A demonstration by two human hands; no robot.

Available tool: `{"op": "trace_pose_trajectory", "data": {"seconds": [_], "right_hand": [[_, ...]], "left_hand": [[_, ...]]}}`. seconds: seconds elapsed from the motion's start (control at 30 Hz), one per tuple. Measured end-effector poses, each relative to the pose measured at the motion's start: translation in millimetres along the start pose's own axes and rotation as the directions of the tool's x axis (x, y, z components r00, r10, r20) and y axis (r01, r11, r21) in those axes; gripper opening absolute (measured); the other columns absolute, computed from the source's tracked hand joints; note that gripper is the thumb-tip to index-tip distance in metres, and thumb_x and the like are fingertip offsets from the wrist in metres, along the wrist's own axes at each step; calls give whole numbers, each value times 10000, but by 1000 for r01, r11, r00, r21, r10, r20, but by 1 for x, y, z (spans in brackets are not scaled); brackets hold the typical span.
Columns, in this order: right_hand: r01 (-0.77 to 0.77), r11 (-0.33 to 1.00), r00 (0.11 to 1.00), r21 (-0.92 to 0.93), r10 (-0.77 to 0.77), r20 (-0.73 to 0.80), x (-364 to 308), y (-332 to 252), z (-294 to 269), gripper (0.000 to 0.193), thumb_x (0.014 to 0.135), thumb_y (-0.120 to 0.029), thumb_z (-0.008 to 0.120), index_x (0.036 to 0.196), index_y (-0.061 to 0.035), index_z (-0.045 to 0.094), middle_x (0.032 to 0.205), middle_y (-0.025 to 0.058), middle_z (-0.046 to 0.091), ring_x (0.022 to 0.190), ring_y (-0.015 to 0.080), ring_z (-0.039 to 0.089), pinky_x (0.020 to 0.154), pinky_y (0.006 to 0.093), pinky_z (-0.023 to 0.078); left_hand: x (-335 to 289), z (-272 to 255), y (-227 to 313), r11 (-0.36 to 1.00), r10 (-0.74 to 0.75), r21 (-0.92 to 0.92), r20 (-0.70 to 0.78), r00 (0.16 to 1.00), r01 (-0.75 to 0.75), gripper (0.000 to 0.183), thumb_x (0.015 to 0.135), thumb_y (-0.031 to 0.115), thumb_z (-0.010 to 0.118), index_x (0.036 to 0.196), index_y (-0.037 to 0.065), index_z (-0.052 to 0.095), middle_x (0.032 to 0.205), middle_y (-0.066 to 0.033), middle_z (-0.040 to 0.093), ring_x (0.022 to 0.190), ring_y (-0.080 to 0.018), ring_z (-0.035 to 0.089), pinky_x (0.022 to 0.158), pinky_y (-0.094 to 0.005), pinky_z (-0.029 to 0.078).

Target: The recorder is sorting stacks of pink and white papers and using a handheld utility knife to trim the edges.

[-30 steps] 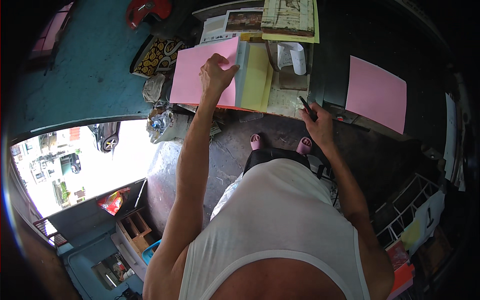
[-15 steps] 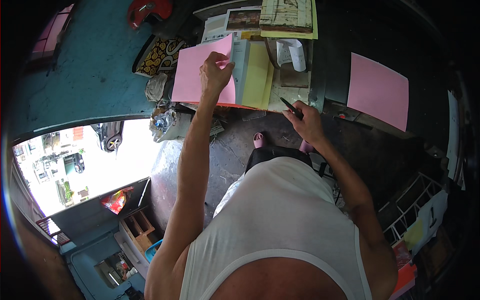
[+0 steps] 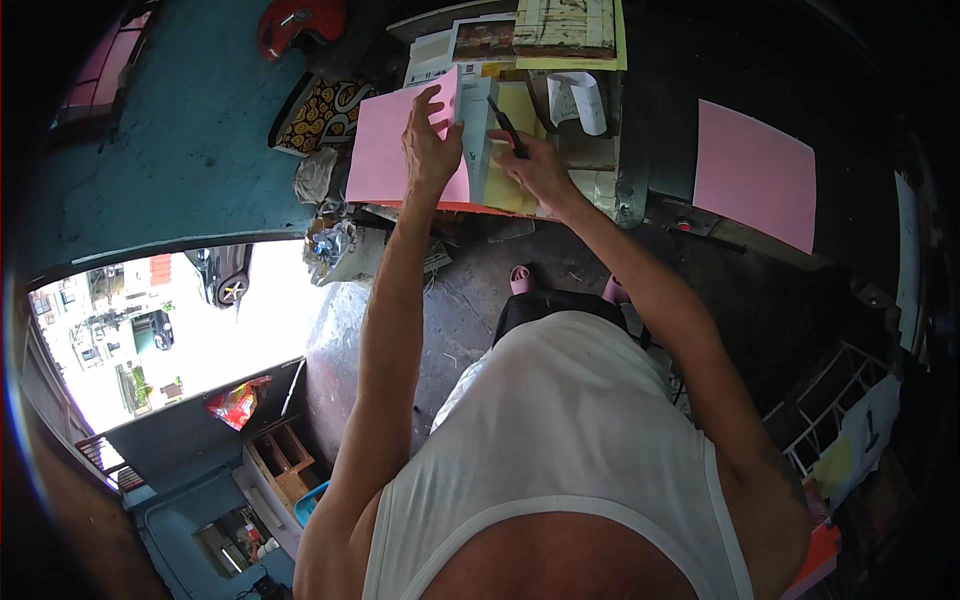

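My left hand (image 3: 430,150) lies over a pink sheet (image 3: 378,145), near its raised right edge, with the fingers bent and apart. My right hand (image 3: 543,172) has a dark pen (image 3: 507,130) in its fingers, the pen slanting up and to the left. It hovers over or rests on yellow sheets (image 3: 516,105); contact is hard to tell. Between the hands shows a pale blue-grey printed sheet (image 3: 477,105). A strip of orange (image 3: 480,208) peeks out along the stack's near edge.
A curled white paper slip (image 3: 578,103) lies right of the stack. Behind are a worn, pale block-like stack (image 3: 565,30) and a dark picture print (image 3: 484,40). Another pink sheet (image 3: 755,175) lies at right. A patterned bag (image 3: 322,115) and red helmet (image 3: 300,25) sit at left.
My right hand has moved left and away from me, bringing the pen over the yellow sheets. My left hand's fingers have spread from a pinch at the pink sheet's edge.
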State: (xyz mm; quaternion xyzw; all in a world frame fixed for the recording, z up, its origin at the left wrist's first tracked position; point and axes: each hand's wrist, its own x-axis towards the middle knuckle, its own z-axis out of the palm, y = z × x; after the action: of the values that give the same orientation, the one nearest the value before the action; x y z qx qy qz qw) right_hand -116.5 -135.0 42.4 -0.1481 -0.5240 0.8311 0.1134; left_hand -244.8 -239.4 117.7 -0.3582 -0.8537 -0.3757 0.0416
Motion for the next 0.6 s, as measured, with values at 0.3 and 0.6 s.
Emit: {"op": "trace_pose_trajectory", "data": {"seconds": [0.3, 0.6], "right_hand": [[-181, 953, 982, 242, 162, 96, 40, 14, 11, 297, 923, -188, 688, 1190, -62, 658, 645, -108, 421, 553, 15, 329, 526, 211, 250], [-134, 974, 990, 180, 138, -12, 41, 20, 11, 275, 889, -208, 729, 1129, -78, 691, 667, -92, 477, 584, 27, 365, 542, 221, 282]], "left_hand": [[-1, -1, -5, 996, -90, -19, 12, 996, 90, 548, 794, 49, 696, 1313, 80, 524, 1152, -209, 631, 957, -320, 706, 775, -394, 579], [0, 0, -9, 992, -110, -61, 0, 994, 110, 454, 801, 55, 691, 1243, 63, 589, 1152, -188, 652, 964, -313, 709, 791, -389, 575]]}}
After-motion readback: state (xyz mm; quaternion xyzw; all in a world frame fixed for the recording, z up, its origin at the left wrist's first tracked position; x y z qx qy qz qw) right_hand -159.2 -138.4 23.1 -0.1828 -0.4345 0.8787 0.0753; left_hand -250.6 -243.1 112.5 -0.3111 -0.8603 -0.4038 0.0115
